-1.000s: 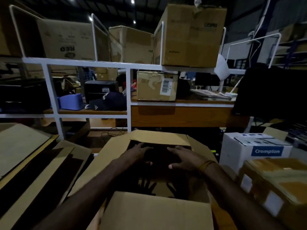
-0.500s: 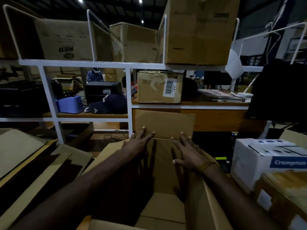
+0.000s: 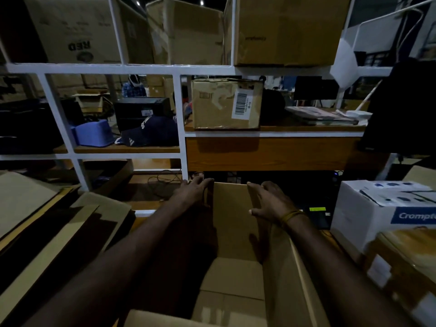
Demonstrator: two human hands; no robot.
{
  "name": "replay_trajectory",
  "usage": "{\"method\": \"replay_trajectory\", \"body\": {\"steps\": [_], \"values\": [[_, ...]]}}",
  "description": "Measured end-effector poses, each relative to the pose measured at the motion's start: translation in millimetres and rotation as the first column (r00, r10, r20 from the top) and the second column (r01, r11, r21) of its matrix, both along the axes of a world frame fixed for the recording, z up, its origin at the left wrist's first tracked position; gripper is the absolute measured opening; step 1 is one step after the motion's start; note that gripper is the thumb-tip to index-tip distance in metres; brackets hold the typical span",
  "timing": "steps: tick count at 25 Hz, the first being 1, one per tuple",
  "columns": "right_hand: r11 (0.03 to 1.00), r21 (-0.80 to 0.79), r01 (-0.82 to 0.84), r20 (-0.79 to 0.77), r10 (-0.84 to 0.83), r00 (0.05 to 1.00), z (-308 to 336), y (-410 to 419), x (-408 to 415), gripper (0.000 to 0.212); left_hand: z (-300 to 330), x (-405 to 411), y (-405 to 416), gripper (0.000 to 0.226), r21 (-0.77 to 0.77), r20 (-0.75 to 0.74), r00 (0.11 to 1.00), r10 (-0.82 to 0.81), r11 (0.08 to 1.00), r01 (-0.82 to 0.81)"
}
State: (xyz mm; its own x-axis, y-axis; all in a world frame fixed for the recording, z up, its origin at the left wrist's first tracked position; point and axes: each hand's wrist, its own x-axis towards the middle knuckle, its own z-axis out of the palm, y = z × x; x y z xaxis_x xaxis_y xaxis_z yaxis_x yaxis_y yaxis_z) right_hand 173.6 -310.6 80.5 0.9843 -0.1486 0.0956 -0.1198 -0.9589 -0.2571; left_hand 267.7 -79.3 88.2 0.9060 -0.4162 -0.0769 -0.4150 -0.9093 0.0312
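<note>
An open brown cardboard box [image 3: 232, 234] stands in front of me, its inside bare down to the folded bottom flaps. My left hand [image 3: 192, 192] lies over the far left corner of the rim, fingers curled over the edge. My right hand [image 3: 269, 200] lies on the far right corner, its fingers wrapped over the top of the far wall and its thumb pointing inward. A yellow band circles my right wrist.
Flattened cardboard sheets [image 3: 47, 223] are stacked to the left. A white Crompton box [image 3: 382, 208] and a taped brown box [image 3: 405, 263] sit to the right. A white-framed shelf [image 3: 181, 128] behind holds cartons, a barcoded box [image 3: 226, 103], a cap [image 3: 148, 132] and a blue container [image 3: 94, 133].
The far flap, first folded over the box, stood up and has now gone down out of sight. Both hands moved from inside the box to its far corners. The camera moved closer.
</note>
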Motion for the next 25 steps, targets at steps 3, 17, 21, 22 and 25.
{"method": "replay_trajectory", "body": {"steps": [3, 17, 21, 22, 25], "values": [[0.984, 0.176, -0.021, 0.055, 0.011, 0.998, 1.6, -1.8, -2.8, 0.076, 4.7, -1.6, 0.2, 0.098, -0.005, -0.037, 0.999, 0.003, 1.000, -0.003], [0.983, 0.166, 0.073, -0.041, -0.067, 0.997, -0.6, 24.2, -95.9, 0.089, 4.6, -58.0, 56.9, 0.080, -0.070, -0.077, 0.993, -0.092, 0.994, 0.086], [0.967, 0.170, 0.190, -0.122, -0.171, 0.978, -0.9, 40.1, -133.3, 0.087, -1.6, -97.3, 66.6, 0.081, -0.007, -0.084, 0.996, -0.023, 1.000, 0.023], [0.965, 0.166, 0.202, -0.128, -0.182, 0.975, -1.0, 44.6, -144.4, 0.086, -2.9, -108.5, 69.0, 0.081, -0.002, -0.092, 0.996, 0.000, 1.000, 0.000], [0.960, 0.169, 0.223, -0.131, -0.203, 0.970, -2.2, 58.9, -178.2, 0.084, -3.5, -145.9, 76.3, 0.080, -0.065, -0.105, 0.994, 0.005, 0.998, -0.012]]}}
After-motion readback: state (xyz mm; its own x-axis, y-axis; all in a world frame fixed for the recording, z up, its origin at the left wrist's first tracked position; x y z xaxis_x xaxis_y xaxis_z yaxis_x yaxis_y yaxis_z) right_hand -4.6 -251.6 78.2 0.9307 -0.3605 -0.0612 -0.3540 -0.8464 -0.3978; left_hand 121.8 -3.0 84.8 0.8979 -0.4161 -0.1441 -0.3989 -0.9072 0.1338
